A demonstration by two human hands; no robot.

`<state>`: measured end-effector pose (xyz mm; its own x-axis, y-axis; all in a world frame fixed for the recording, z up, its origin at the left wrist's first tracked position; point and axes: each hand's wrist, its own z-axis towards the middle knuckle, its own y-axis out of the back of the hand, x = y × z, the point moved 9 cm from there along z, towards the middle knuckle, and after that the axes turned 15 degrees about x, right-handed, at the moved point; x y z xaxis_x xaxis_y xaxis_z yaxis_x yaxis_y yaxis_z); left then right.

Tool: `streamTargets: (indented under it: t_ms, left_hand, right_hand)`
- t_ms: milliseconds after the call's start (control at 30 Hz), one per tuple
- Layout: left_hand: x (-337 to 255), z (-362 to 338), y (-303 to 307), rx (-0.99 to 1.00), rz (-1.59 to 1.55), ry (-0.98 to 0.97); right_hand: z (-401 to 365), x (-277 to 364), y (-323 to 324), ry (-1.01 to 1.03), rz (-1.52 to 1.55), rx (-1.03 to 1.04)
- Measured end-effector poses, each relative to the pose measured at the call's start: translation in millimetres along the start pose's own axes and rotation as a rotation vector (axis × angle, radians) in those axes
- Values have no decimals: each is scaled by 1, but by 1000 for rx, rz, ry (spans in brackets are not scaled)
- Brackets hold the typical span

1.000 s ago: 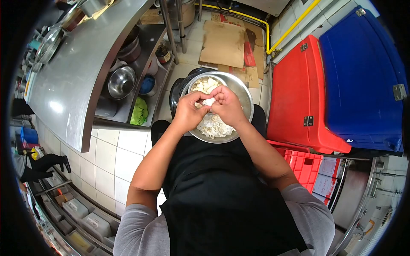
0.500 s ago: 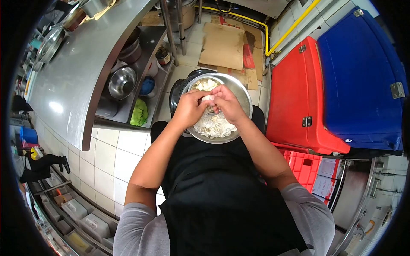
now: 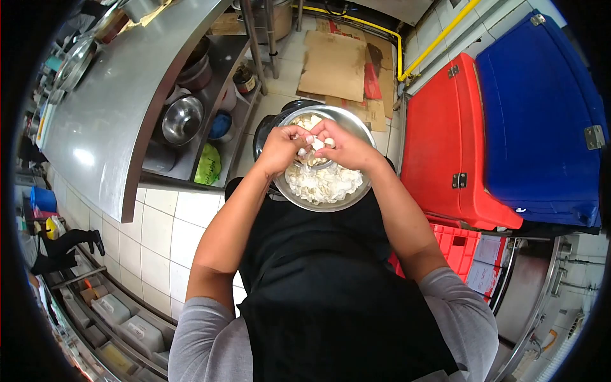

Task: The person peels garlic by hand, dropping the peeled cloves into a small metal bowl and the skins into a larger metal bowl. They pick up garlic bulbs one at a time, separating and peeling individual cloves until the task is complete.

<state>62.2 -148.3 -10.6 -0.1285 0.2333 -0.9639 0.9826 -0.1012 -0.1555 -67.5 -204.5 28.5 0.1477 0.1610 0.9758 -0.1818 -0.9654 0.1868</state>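
A wide metal bowl (image 3: 360,127) rests at my lap, with a smaller metal bowl (image 3: 289,119) inside its far part. Pale garlic cloves (image 3: 309,121) lie in the smaller bowl. Papery garlic skins (image 3: 323,185) heap up in the near part of the wide bowl. Over the smaller bowl, my left hand (image 3: 280,150) is closed with garlic at its fingertips. My right hand (image 3: 349,149) pinches a white garlic clove (image 3: 317,145) close beside it, and another pale clove shows by its fingers. The fingertips nearly meet, and partly hide the bowl below.
To the left stands a steel table (image 3: 95,127) with a shelf holding a metal bowl (image 3: 182,120) and a green bag (image 3: 208,165). Red (image 3: 439,137) and blue (image 3: 538,114) bins stand on the right. Flattened cardboard (image 3: 332,65) covers floor ahead. Another person's leg (image 3: 73,242) appears far left.
My hands have parted slightly, and the right has turned so that the white clove shows between the fingers. More of the skins is visible beneath. The view has shifted slightly.
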Motion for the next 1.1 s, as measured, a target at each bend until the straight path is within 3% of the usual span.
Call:
streamTargets:
  t_ms: [33, 133, 167, 300, 400, 500, 567, 633, 667, 833, 933, 967, 1033, 1100]
  left_hand:
    - [1, 1, 4, -45, 37, 0]
    - [-5, -2, 16, -188, 97, -5]
    - [-8, -8, 25, -290, 119, -7]
    - [-16, -25, 30, -298, 345, -1]
    - [-25, -46, 12, -254, 528, 46]
    - [-22, -61, -16, -225, 662, 57]
    - [-10, -65, -42, -148, 703, -55]
    - [-1, -65, -71, -9, 843, -105]
    - [10, -63, -84, 97, 968, -62]
    - [13, -76, -96, 53, 1201, -116]
    - [2, -85, -88, -59, 1229, -179]
    - [4, -85, -86, -73, 1265, -172]
    - [5, -84, -86, -81, 1298, -171]
    - [5, -81, -90, -34, 1283, -183]
  right_hand:
    - [-2, 1, 4, -142, -268, -6]
    - [-3, -8, 19, -260, -488, -127]
    - [-1, -13, 21, -261, -488, -127]
    - [5, -40, 31, -124, -241, -235]
    - [-11, -37, 41, -164, -213, -429]
    - [-20, -24, 25, -238, -361, -380]
    - [-22, -34, 8, -171, -301, -377]
    - [-18, -15, -13, -21, -536, -333]
    - [-17, -15, -21, -46, -617, -336]
    - [-7, -38, -20, -100, -723, -361]
    - [-28, -51, 4, -110, -319, -544]
    - [-31, -53, 13, -109, -322, -538]
    - [-55, -35, 42, -213, -629, -792]
    - [-67, -45, 56, -313, -610, -788]
